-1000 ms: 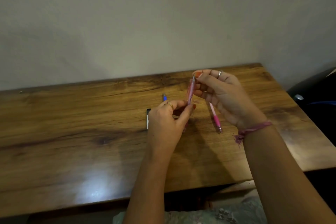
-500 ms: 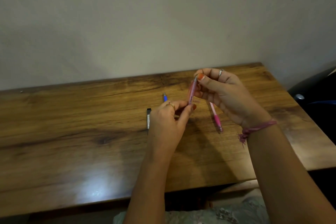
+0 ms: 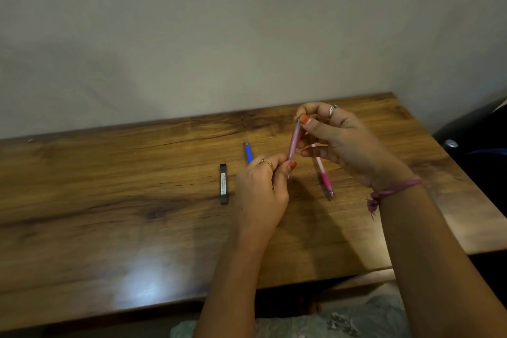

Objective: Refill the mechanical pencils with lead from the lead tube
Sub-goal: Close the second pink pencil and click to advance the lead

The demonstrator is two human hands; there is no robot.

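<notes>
A pink mechanical pencil [image 3: 294,140] stands nearly upright above the wooden table [image 3: 109,200]. My left hand [image 3: 262,189] grips its lower end. My right hand [image 3: 337,140] pinches its top end between thumb and forefinger. A second pink pencil [image 3: 323,177] lies on the table under my right hand, tip toward me. A blue pencil [image 3: 249,152] lies behind my left hand, partly hidden by it. The dark lead tube [image 3: 224,183] lies flat to the left of my left hand.
The table's back edge meets a plain wall [image 3: 219,35]. A dark object [image 3: 477,140] stands off the table's right side. The front edge of the table runs close to my lap.
My right hand has shifted slightly right and lower at the pencil's top. The left hand and the things on the table have stayed put.
</notes>
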